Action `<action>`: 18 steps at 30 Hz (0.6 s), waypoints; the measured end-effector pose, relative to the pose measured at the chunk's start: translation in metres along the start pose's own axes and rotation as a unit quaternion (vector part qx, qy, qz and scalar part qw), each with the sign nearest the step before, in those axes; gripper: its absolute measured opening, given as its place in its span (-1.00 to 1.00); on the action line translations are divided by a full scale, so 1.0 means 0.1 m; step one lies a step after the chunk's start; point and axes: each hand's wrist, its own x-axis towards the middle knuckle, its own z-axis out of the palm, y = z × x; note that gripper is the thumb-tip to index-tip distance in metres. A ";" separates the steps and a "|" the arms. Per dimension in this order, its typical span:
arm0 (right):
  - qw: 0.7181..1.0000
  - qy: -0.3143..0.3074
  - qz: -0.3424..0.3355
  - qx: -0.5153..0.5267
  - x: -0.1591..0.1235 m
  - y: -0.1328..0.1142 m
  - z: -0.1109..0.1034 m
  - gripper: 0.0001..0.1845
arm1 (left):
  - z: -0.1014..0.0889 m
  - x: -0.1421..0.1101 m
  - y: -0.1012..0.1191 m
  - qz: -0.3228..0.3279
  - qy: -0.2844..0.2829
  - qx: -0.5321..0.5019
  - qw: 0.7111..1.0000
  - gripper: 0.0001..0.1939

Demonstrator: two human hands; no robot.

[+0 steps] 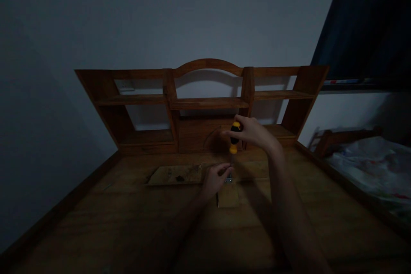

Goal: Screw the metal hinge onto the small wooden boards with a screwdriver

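My right hand (253, 132) grips the handle of a yellow and black screwdriver (235, 132), held upright with its shaft pointing down. Below it, the fingers of my left hand (214, 180) are pinched together around the shaft's lower end; what they hold there is too small and dark to make out. Directly under the tip sits a small shiny metal bracket (228, 180), at the top of a short piece of wood (228, 198). Left of my hand lies a longer strip of wood (176, 175) with a dark hole and an angled end. Another strip (255, 170) lies to the right.
All this rests on a wooden desk top (128, 218) with raised side edges. A wooden shelf unit (208, 103) stands along its back, against the wall. On the right, beyond the desk, are plastic-covered things (374, 162) and a dark window or curtain (366, 30). The light is dim.
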 end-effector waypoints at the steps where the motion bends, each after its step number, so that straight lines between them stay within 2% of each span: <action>1: 1.000 0.009 -0.008 -0.011 0.02 -0.02 0.02 -0.57 | 0.00 0.00 0.01 -0.003 -0.004 -0.007 1.000 -0.77; 5: 0.993 -0.072 -0.053 0.078 0.04 -0.05 0.01 -0.74 | 0.00 -0.01 -0.01 -0.020 -0.028 -0.048 0.998 -0.71; 7: 0.989 -0.090 -0.062 0.097 0.02 -0.03 -0.03 -0.73 | 0.00 -0.01 -0.04 -0.021 -0.032 -0.055 0.998 -0.70; 10: 0.993 -0.067 -0.055 0.076 0.02 0.01 -0.04 -0.72 | 0.01 0.00 -0.07 -0.018 -0.028 -0.059 0.998 -0.72; 15: 0.997 0.033 -0.006 -0.069 0.07 0.00 0.10 -0.62 | -0.01 0.02 -0.01 0.020 -0.041 -0.027 0.999 -0.77; 18: 0.998 0.016 0.000 -0.062 0.08 -0.03 0.11 -0.67 | -0.05 0.03 0.02 0.051 -0.050 0.000 0.997 -0.80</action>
